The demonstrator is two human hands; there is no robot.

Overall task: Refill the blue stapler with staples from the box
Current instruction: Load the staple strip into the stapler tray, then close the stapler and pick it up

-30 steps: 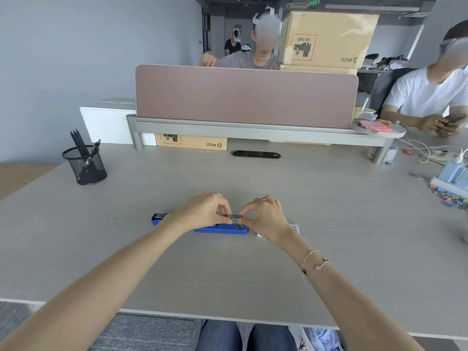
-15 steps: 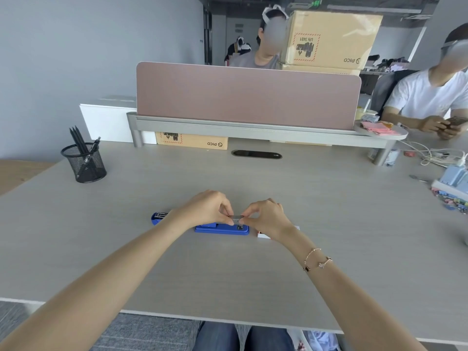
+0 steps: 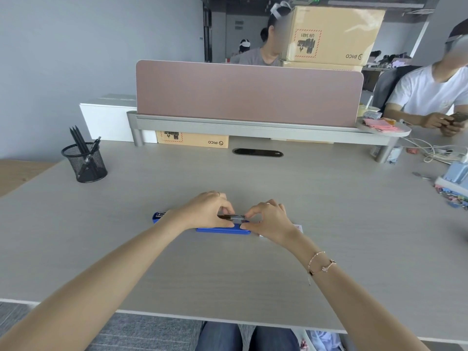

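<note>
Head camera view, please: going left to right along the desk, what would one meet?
Mesh pen cup → blue stapler with the left hand and right hand pinching the staple strip → staple box → pale blue organiser.

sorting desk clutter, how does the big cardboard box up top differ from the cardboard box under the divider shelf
The big cardboard box sits high behind the pink divider, fully in view; the low cardboard box sits under the divider shelf, only a strip of it showing. The big one's PICO print is upside down; the low one's reads upright. Both are tan with a red-bordered label.
</note>
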